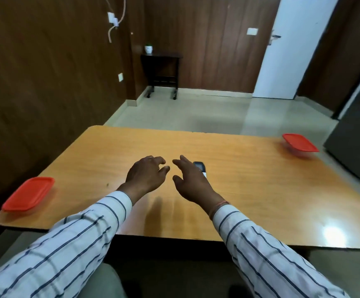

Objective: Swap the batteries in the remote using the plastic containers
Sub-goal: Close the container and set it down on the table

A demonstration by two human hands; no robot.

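A dark remote with a light lower part lies on the wooden table, partly hidden behind my right hand. That hand hovers just left of it, fingers spread, holding nothing. My left hand is beside it over the table's middle, fingers loosely curled and apart, also with nothing in it. One plastic container with a red lid sits at the table's near left corner. A second red-lidded container sits at the far right corner. Both lids are on. No batteries are visible.
A dark cabinet or fridge stands close to the table's right side. A brown panelled wall runs along the left. Across the tiled floor stand a small wheeled side table and a white door.
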